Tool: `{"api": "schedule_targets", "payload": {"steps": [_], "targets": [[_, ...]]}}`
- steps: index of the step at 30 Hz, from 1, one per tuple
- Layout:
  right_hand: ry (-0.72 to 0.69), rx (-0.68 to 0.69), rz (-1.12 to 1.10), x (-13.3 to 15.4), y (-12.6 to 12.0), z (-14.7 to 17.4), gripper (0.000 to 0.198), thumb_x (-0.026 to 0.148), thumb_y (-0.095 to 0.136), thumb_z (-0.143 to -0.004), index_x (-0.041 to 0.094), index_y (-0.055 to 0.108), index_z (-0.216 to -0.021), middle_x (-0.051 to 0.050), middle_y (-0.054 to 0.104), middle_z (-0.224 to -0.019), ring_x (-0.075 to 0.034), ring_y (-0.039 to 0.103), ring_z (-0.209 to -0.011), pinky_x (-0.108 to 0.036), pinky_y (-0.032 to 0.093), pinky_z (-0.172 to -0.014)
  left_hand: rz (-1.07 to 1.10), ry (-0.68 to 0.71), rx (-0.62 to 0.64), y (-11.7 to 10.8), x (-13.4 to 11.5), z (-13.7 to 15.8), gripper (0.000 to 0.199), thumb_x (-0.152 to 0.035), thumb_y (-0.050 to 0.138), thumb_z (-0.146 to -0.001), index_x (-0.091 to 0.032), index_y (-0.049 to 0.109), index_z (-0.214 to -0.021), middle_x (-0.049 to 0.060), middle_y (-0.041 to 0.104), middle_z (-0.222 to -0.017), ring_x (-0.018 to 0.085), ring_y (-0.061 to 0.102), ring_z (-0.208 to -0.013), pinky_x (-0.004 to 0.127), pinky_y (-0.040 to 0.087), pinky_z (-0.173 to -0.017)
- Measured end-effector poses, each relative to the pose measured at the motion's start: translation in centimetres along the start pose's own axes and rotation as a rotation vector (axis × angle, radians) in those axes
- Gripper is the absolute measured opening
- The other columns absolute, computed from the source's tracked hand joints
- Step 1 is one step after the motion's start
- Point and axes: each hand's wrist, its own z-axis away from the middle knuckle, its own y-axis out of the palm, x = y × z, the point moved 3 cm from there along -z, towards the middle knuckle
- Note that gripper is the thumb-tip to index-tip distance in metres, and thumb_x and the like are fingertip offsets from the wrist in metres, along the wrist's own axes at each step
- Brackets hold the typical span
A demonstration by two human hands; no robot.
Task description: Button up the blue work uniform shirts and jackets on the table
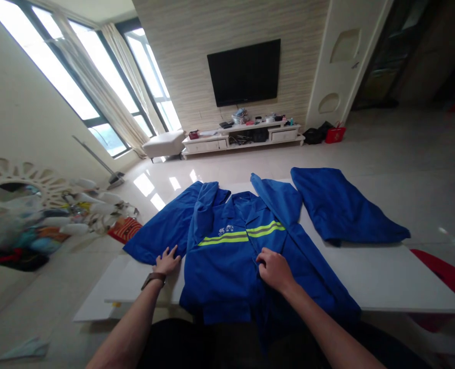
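Note:
A blue work jacket (219, 271) with a yellow-green reflective stripe and a white chest logo lies front up on a white table (381, 277), its lower edge hanging over the near side. My right hand (275, 269) is closed, its curled fingers pinching the jacket's front opening below the stripe. To the left, my left hand (167, 262) rests with fingers spread on a piece of blue cloth (161, 220), partly covered by a jacket sleeve. A brown watch (153, 279) is on the left wrist. Another folded blue garment (342, 205) lies on the table at the right.
A red stool or chair (442, 277) stands against the table's right end. Bags and mixed items (50, 230) are heaped on the floor at left, near an orange-red patterned box (125, 229). Across the room are a TV cabinet (208, 146) and a white bench (164, 146).

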Motion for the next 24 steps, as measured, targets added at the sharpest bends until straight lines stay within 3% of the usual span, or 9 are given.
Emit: {"api": "schedule_targets", "payload": {"steps": [2, 4, 7, 10, 13, 19, 24], "targets": [[-0.006, 0.015, 0.006, 0.2, 0.1, -0.1, 0.027, 0.011, 0.049, -0.08, 0.022, 0.074, -0.085, -0.004, 0.071, -0.095, -0.018, 0.067, -0.088, -0.026, 0.042, -0.078, 0.112, 0.021, 0.107, -0.4, -0.3, -0.6, 0.051, -0.051, 0.067, -0.074, -0.022, 0.073, -0.116, 0.017, 0.07, -0.124, 0.04, 0.062, -0.122, 0.047, 0.049, -0.102], [0.001, 0.021, 0.007, 0.4, 0.2, -0.1, 0.027, 0.011, 0.049, -0.08, 0.023, 0.073, -0.084, -0.004, 0.071, -0.095, -0.018, 0.067, -0.087, -0.026, 0.042, -0.077, 0.184, 0.106, 0.126, -1.1, -0.7, -1.7, 0.051, -0.052, 0.066, -0.074, -0.022, 0.074, -0.115, 0.015, 0.072, -0.119, 0.038, 0.064, -0.118, 0.044, 0.05, -0.1], [0.011, 0.028, 0.013, 0.5, 0.6, 0.0, 0.026, 0.01, 0.049, -0.079, 0.023, 0.072, -0.083, -0.003, 0.07, -0.094, -0.017, 0.066, -0.086, -0.026, 0.04, -0.076, 0.145, 0.208, 0.002, -1.1, -0.5, -3.7, 0.068, -0.055, 0.063, -0.078, -0.029, 0.06, -0.142, 0.012, 0.054, -0.152, 0.043, 0.044, -0.141, 0.056, 0.041, -0.111], [0.009, 0.056, 0.027, 0.3, 1.1, 0.1, 0.026, 0.01, 0.048, -0.079, 0.022, 0.071, -0.082, -0.003, 0.068, -0.093, -0.016, 0.066, -0.084, -0.027, 0.039, -0.074, 0.048, 0.113, -0.051, 1.4, 0.4, -5.9, 0.076, -0.065, 0.051, -0.086, -0.04, 0.039, -0.157, 0.004, 0.023, -0.171, 0.053, 0.011, -0.153, 0.079, 0.02, -0.111], [0.014, 0.095, 0.024, -0.2, 1.5, 0.0, 0.026, 0.01, 0.047, -0.08, 0.022, 0.07, -0.083, -0.002, 0.067, -0.092, -0.016, 0.065, -0.085, -0.026, 0.039, -0.076, 0.023, 0.013, -0.093, 3.5, 0.8, -8.2, 0.075, -0.07, 0.036, -0.091, -0.044, 0.026, -0.16, -0.001, 0.011, -0.174, 0.054, 0.0, -0.154, 0.086, 0.01, -0.108], [0.034, 0.161, 0.029, -0.8, 2.7, -0.9, 0.028, 0.007, 0.046, -0.079, 0.021, 0.07, -0.082, -0.002, 0.066, -0.091, -0.015, 0.064, -0.086, -0.026, 0.039, -0.077, 0.085, -0.145, -0.119, 2.6, 0.8, -13.6, 0.082, -0.077, 0.029, -0.087, -0.042, 0.027, -0.161, -0.002, 0.008, -0.174, 0.057, -0.005, -0.152, 0.088, 0.006, -0.106], [0.03, 0.175, 0.023, -0.7, 3.6, -1.3, 0.027, 0.007, 0.046, -0.078, 0.021, 0.069, -0.082, -0.001, 0.065, -0.089, -0.015, 0.064, -0.086, -0.026, 0.038, -0.078, 0.142, -0.194, -0.162, 2.0, 0.5, -16.3, 0.083, -0.075, 0.037, -0.085, -0.037, 0.033, -0.16, 0.005, 0.012, -0.174, 0.062, -0.006, -0.149, 0.092, 0.008, -0.1]]}}
